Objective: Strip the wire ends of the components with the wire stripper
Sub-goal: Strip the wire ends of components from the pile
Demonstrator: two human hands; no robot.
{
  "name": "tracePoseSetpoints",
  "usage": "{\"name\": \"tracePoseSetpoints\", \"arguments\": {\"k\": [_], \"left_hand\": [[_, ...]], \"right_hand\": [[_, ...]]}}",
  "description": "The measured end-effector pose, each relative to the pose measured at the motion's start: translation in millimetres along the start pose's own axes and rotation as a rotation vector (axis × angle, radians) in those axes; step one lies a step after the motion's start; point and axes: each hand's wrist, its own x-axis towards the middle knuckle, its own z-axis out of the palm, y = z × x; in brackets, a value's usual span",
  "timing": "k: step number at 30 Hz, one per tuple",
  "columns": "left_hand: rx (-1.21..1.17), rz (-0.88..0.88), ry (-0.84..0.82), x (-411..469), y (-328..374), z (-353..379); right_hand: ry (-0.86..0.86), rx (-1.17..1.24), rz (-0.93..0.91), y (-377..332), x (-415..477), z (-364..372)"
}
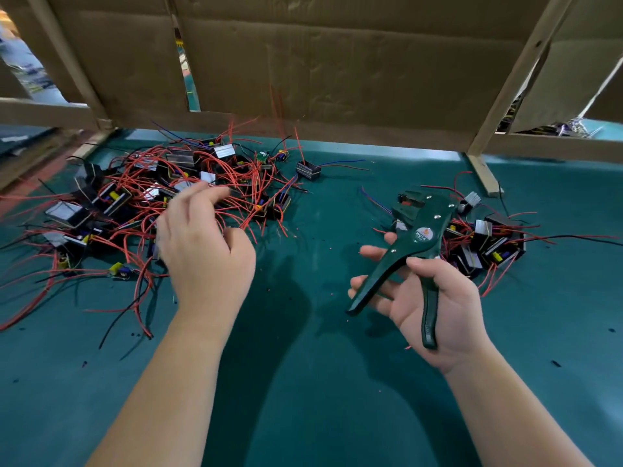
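Two hands busy: right hand (435, 305) grips wire stripper (421, 230), handles spread.
Left hand (205, 251) blurred in component pile (111, 197), hold unclear; should isolate one wire.

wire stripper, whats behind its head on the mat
Behind the wire stripper, held in the right hand, lies the smaller pile of red-wired components on the green mat. The tool's head hides part of that pile, so what lies there can't be seen.
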Motion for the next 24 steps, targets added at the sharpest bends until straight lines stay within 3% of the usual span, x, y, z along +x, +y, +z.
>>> {"name": "tracePoseSetpoints", "arguments": {"k": [3, 6, 11, 13, 17, 20, 24], "left_hand": [[0.364, -0.304, -0.251, 10, -19, -7], [0.49, -0.327, -0.317, 15, -30, -12], [0.224, -0.273, -0.176, 20, -38, -13], [0.135, -0.347, -0.143, 23, -43, -14], [0.266, -0.488, -0.195, 27, -52, -18], [0.225, -0.404, -0.131, 29, -60, -17], [-0.107, -0.159, 0.088, 29, -49, -16]], "right_hand": [[-0.019, 0.034, 0.075, 4, 0, 0], [-0.041, 0.032, 0.12, 7, 1, -1], [-0.084, 0.047, 0.135, 10, 1, -3], [-0.083, 0.048, 0.136, 10, 2, -3], [-0.074, 0.051, 0.13, 8, 2, -3], [-0.065, 0.054, 0.132, 8, 2, -3], [-0.073, 0.056, 0.128, 8, 2, -3]]}}
